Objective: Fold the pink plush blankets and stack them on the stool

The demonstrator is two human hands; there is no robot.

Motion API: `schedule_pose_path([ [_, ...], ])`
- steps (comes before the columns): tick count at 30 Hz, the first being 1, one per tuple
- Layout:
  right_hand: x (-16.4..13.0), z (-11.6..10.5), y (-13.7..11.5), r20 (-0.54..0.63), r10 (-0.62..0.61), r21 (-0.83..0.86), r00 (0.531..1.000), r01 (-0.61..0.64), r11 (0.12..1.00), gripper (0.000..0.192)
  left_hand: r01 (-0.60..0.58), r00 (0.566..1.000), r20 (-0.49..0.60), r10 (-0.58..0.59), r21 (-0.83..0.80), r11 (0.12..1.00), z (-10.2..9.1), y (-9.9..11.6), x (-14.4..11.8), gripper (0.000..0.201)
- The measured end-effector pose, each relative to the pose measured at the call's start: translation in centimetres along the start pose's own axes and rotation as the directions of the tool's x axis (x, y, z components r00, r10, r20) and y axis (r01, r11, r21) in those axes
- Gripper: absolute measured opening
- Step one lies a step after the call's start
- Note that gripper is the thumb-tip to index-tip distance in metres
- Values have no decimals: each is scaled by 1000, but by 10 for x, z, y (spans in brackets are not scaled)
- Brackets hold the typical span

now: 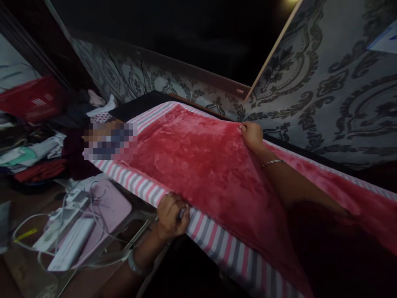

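A plush red blanket [198,161] with a pink, grey and white striped border [214,231] stretches over a long dark surface. My left hand [173,215], with a bangle on its wrist, is closed on the striped near edge. On the far side, my right hand [252,134] pinches the red plush near the far edge and lifts it, so the cloth slopes up between my hands. A thin bangle circles that wrist too. More of the blanket runs off to the right behind my right forearm. A pixelated patch hides what lies at the blanket's left end.
Left of the blanket, a pink stool-like top [116,203] carries a white power strip [62,219] and tangled cables. Piled clothes [34,153] and a red bag-like item [34,99] lie farther left. A large dark screen [173,33] hangs on the patterned wall [338,82].
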State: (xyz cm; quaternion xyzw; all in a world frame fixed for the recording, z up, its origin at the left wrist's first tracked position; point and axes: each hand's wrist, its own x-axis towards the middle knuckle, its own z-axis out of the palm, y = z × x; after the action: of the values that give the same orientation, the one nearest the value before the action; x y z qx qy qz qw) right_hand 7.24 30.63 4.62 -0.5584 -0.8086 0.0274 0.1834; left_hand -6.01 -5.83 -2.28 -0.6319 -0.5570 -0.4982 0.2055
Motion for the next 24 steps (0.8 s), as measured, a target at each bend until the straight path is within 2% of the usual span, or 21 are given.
schedule_pose_path([
  [2, 4, 2, 0, 13, 4, 3, 1000, -4, 1000, 32, 9, 1000, 7, -9, 10, 1000, 0, 0, -1, 11],
  [6, 3, 8, 0, 100, -61, -32, 993, 64, 997, 31, 11, 1000, 20, -12, 29, 1000, 0, -1, -2, 11],
  [10, -3, 7, 7, 130, -107, -112, 986, 122, 986, 35, -18, 1000, 26, 16, 68, 998, -6, 4, 3, 19],
  [11, -4, 6, 9, 136, -113, -143, 984, 132, 981, 37, -24, 998, 53, 20, 82, 996, -7, 7, 5, 22],
  [13, -6, 2, 15, 152, -128, -194, 980, 157, 968, 37, -55, 983, 180, 39, 86, 995, -9, 14, 12, 33],
  [15, -6, 0, 19, 170, -161, -218, 972, 196, 956, 35, -102, 934, 350, 78, 51, 994, -9, 20, 17, 41],
  [17, -4, -1, 22, 176, -192, -218, 966, 228, 949, 34, -131, 879, 466, 107, 19, 991, -6, 24, 18, 45],
  [19, -1, -2, 22, 184, -205, -208, 961, 242, 948, 33, -132, 861, 498, 104, 22, 991, -4, 24, 17, 44],
  [24, 1, -6, 16, 221, -195, -188, 956, 238, 953, 36, -147, 877, 466, 121, 20, 989, -2, 20, 15, 41],
])
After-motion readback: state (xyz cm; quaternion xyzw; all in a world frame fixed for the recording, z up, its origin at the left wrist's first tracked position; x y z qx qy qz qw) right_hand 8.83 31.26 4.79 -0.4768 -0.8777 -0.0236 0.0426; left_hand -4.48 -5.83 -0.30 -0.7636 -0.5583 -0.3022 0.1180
